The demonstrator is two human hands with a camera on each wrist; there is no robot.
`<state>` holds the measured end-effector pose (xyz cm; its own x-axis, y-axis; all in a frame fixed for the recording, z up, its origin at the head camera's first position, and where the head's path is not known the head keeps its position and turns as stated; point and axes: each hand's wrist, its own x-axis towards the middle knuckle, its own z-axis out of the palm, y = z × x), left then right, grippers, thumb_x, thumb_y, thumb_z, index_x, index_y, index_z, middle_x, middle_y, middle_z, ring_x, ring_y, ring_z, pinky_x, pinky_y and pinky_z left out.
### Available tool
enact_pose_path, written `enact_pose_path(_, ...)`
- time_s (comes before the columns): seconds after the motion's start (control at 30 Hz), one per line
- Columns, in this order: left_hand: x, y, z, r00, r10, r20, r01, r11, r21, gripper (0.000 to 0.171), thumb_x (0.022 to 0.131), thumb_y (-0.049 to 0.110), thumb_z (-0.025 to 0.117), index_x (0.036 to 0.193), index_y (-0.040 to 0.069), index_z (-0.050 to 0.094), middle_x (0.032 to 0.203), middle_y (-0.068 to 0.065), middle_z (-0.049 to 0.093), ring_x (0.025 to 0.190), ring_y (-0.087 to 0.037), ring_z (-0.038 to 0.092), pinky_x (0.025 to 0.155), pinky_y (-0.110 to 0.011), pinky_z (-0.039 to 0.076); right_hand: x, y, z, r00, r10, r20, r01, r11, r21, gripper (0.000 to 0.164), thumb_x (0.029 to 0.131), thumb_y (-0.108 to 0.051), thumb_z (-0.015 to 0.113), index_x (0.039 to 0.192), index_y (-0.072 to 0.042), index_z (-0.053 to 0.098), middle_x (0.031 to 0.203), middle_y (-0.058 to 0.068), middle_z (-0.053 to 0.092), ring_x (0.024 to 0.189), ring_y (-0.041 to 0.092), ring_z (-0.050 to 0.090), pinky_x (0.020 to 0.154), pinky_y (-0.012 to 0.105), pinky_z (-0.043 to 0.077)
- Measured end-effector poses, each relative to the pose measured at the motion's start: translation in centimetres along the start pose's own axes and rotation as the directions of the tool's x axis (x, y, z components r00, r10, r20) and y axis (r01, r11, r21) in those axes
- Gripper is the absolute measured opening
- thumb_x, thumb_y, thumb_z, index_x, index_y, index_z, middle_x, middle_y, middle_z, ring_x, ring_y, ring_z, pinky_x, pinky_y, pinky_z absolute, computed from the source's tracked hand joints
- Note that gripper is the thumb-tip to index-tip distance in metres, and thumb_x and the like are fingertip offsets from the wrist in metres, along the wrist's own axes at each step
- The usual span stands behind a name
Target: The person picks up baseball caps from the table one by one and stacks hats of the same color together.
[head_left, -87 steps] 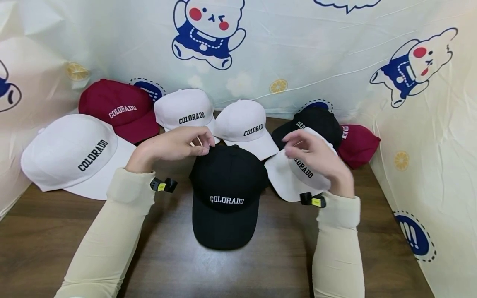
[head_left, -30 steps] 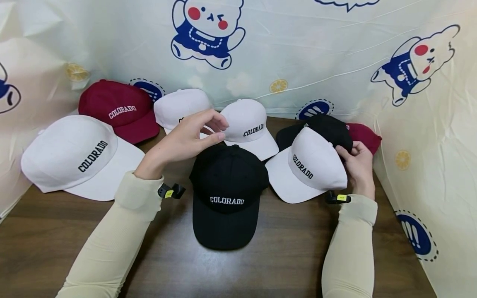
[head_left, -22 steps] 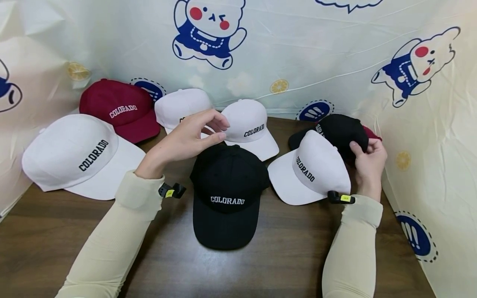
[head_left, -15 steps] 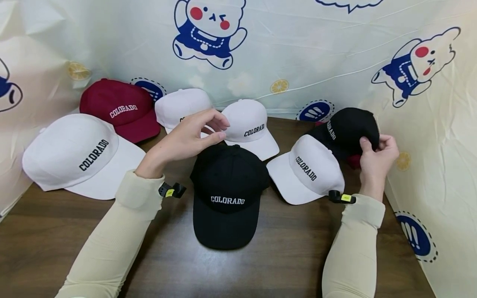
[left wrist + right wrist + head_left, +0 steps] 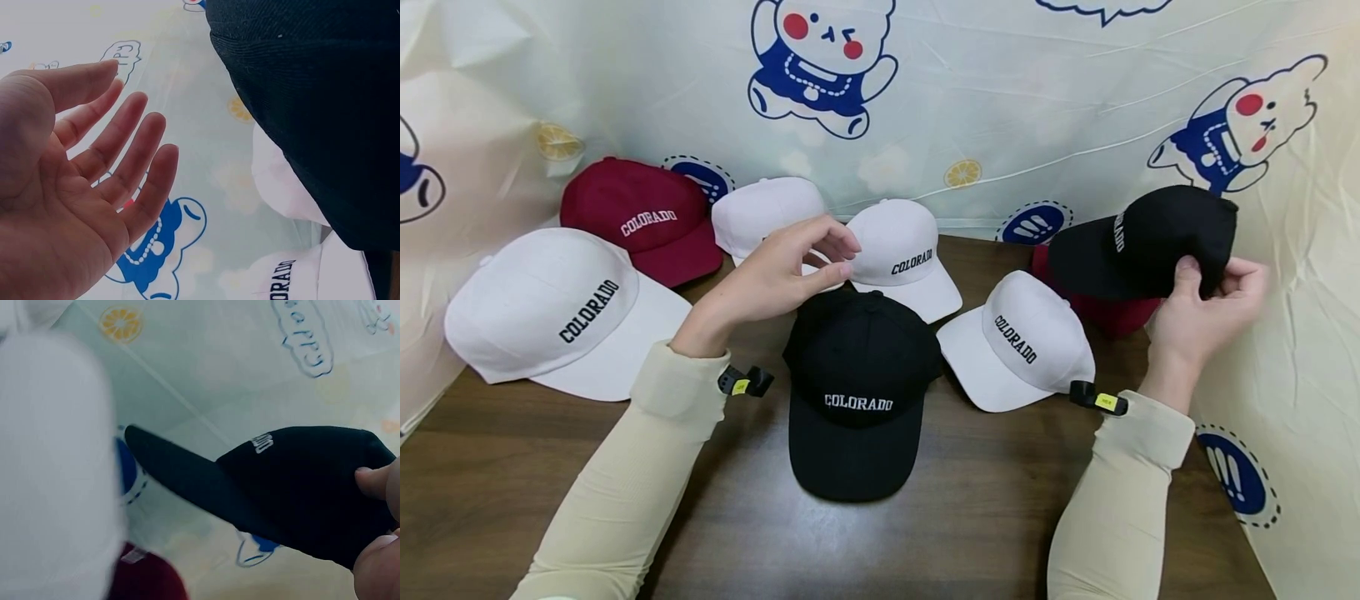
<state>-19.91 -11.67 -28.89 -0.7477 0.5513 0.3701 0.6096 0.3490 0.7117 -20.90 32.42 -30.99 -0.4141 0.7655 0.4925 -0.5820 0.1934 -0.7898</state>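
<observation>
Right hand [image 5: 1208, 317] pinches black cap [image 5: 1153, 237], upper right, seemingly by its edge; left hand [image 5: 766, 279], centre, fingers apart; table [image 5: 977, 517] at bottom

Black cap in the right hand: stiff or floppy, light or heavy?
Probably light: the right hand alone holds the black cap, pinching near its back. The brim is probably stiff: it juts out without visible sag. The crown is likely pliable: it looks like cloth, though it stands domed.
</observation>
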Motion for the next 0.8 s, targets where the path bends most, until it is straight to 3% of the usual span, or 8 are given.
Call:
enact_pose_path(0.2, 0.0, -0.2, -0.1, 1.0, 0.009, -0.013, -0.009, 1.0, -0.007, 0.024, 0.092, 0.003, 0.062, 0.114, 0.004, 0.055, 0.109, -0.007, 0.058, 0.1, -0.021, 0.055, 0.089, -0.05, 0.046, -0.7, -2.1, 0.9, 0.999, -0.049, 0.014, 0.047, 0.994, 0.102, 0.02, 0.074, 0.015, 0.065, 0.08, 0.002, 0.051, 0.078, 0.019, 0.054, 0.086, 0.031, 0.054, 0.07, 0.029, 0.042)
enact_pose_path(0.33, 0.0, -0.2, -0.2, 1.0, 0.004, -0.021, -0.004, 1.0, -0.006, 0.024, 0.092, 0.004, 0.062, 0.115, 0.005, 0.055, 0.109, -0.006, 0.058, 0.1, -0.02, 0.055, 0.089, -0.048, 0.046, -1.3, -2.9, 1.6, 0.996, -0.001, 0.094, -0.022, 0.971, 0.239, 0.027, 0.07, 0.016, 0.071, 0.083, 0.007, 0.05, 0.087, 0.027, 0.059, 0.093, 0.036, 0.056, 0.079, 0.034, 0.049)
enact_pose_path(0.47, 0.0, -0.1, -0.1, 0.999, -0.004, -0.033, 0.004, 1.0, -0.013, 0.025, 0.092, 0.003, 0.062, 0.116, 0.004, 0.055, 0.11, -0.007, 0.058, 0.1, -0.02, 0.055, 0.089, -0.046, 0.046, -2.1, -3.3, 2.3, 0.976, 0.043, 0.213, -0.108, 0.947, 0.303, 0.034, 0.069, 0.012, 0.078, 0.089, 0.009, 0.051, 0.098, 0.03, 0.06, 0.1, 0.039, 0.056, 0.087, 0.04, 0.05)
enact_pose_path(0.63, -0.1, 0.0, -0.2, 0.997, -0.009, -0.081, 0.007, 1.0, -0.02, 0.026, 0.092, 0.003, 0.061, 0.117, 0.002, 0.054, 0.111, -0.008, 0.059, 0.101, -0.02, 0.055, 0.089, -0.044, 0.045, -3.7, -3.7, 3.4, 0.928, 0.048, 0.37, -0.198, 0.903, 0.38, 0.034, 0.071, 0.014, 0.075, 0.094, 0.011, 0.05, 0.097, 0.029, 0.06, 0.099, 0.039, 0.056, 0.085, 0.04, 0.051)
enact_pose_path(0.8, -0.3, 0.0, -0.6, 0.989, -0.019, -0.144, 0.016, 1.0, -0.02, 0.026, 0.093, 0.005, 0.06, 0.118, 0.004, 0.053, 0.111, -0.006, 0.058, 0.101, -0.017, 0.055, 0.09, -0.043, 0.045, -5.4, -3.9, 4.7, 0.846, 0.0, 0.534, -0.263, 0.87, 0.416, 0.028, 0.076, 0.017, 0.068, 0.096, 0.012, 0.049, 0.092, 0.025, 0.059, 0.098, 0.039, 0.055, 0.086, 0.04, 0.051)
